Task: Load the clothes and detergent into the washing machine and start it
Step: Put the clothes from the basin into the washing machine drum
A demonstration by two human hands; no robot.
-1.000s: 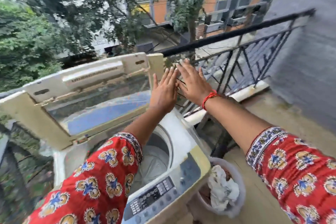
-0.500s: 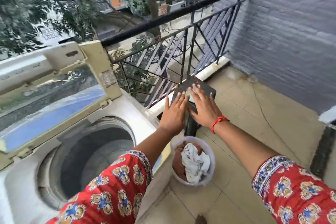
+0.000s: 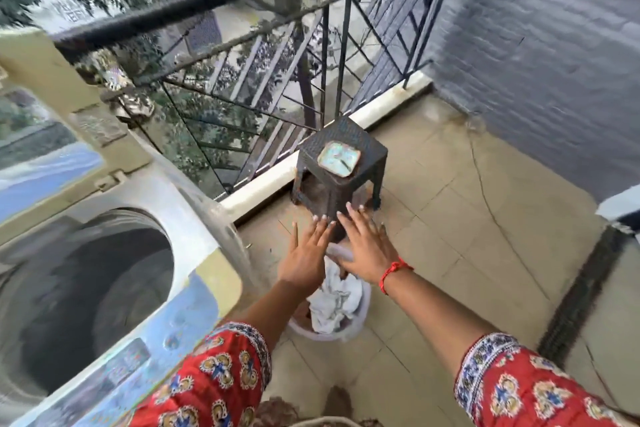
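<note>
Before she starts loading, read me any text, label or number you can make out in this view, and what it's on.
No text is readable.
Sticker on the raised washing machine lid: blurred, unreadable.
Control panel on the machine's front edge: motion-blurred, no words or numbers legible.
Sign on the far building beyond the railing: faint lettering, too blurred to read.

Floor (image 3: 450, 236): beige tiles, cracked.
On it: washing machine (image 3: 194, 218) at left; dark stool (image 3: 341, 184) by the railing; tub of clothes (image 3: 332, 308) between them.

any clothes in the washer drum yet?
No: the washer drum looks bare inside, and the white cloth sits in the tub on the floor.
</note>
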